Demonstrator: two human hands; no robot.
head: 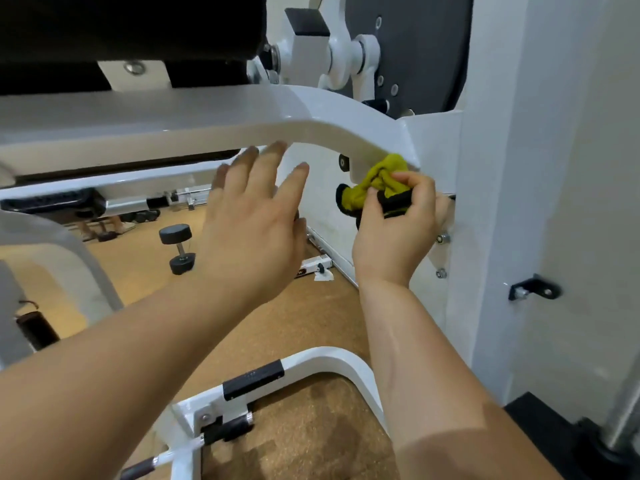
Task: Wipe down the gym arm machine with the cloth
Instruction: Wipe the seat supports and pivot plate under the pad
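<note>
While right hand (394,233) holds yellow cloth (377,183) against underside of white machine arm (311,112), grip curled tight round it, left hand (252,230) alongside, spread flat, grip empty.

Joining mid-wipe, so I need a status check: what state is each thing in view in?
Yellow cloth, bunched, against the underside of the white frame arm.
Right hand, grips the yellow cloth.
Left hand, open, fingers spread, near the white frame arm; contact unclear.
Dumbbell, lying on the floor, untouched.
</note>
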